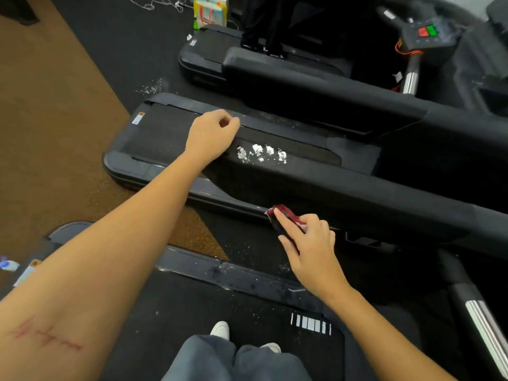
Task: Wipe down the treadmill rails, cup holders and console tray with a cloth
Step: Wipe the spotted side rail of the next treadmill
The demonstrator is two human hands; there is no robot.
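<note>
Beneath the right hand [308, 243]: red cloth [283, 212] is gripped by curled fingers and pressed against the rail [357, 191].
Left hand [211, 134]: fisted, nothing held.
Foam [261, 155]: white blobs are seen on the rail, just beside the left hand.

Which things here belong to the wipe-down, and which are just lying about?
Job:
- red cloth, in the grip of the right hand
- treadmill rail
- white smears on that rail

Lying about:
- colourful bag
- white cord on the floor
</note>
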